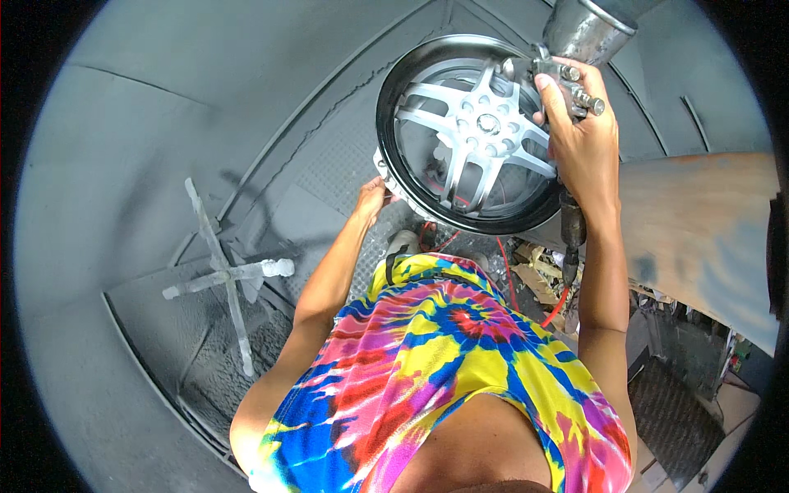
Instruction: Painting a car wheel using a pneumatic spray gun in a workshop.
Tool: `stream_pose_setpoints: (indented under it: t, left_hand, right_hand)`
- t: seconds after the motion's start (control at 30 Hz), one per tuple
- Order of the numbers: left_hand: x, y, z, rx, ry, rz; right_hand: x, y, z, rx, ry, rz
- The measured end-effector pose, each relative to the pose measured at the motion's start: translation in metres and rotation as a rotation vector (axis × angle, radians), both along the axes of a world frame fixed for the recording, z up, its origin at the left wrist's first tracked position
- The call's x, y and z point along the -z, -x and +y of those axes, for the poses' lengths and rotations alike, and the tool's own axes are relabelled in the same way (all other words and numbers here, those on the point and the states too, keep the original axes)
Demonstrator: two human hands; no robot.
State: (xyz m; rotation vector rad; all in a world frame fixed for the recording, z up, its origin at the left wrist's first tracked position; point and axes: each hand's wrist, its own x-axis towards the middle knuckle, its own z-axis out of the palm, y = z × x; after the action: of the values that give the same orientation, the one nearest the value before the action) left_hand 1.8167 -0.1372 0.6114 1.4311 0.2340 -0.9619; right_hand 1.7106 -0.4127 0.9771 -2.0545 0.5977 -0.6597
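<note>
A wheel rim (486, 123) with silver-grey spokes and a black outer barrel faces up in front of me. My right hand (585, 140) is closed round a spray gun (585, 31) with a metal cup on top, over the wheel's right side. The gun's nozzle points left across the spokes. From below the grip an air hose fitting (572, 234) hangs down. At the wheel's lower left edge, my left hand (372, 201) has its fingers curled by a pale, lumpy piece (386, 177) partly behind the rim; what they grip is partly hidden.
To the left stands a paint-crusted cross-shaped stand (222, 271). Grey sprayed walls (148, 123) curve round the left and back. A red hose (559, 308) trails on the floor below the gun. A stained brownish panel (699, 222) lies to the right, with cardboard scraps (538, 279) beside it.
</note>
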Motion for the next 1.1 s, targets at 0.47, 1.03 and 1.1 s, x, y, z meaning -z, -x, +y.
stream_pose_setpoints:
  t: [0.47,1.03,1.1]
  left_hand:
    - [0.005,0.068,0.008,0.112,0.123,0.212]
    - [-0.009,-0.001,0.014,-0.083,0.024,0.049]
    - [-0.014,0.002,0.009,-0.096,0.027,0.045]
  right_hand:
    - [0.028,-0.024,0.019,-0.268,-0.009,0.032]
    - [0.019,0.007,0.039,-0.327,-0.181,0.163]
    - [0.018,0.003,0.041,-0.325,-0.175,0.236]
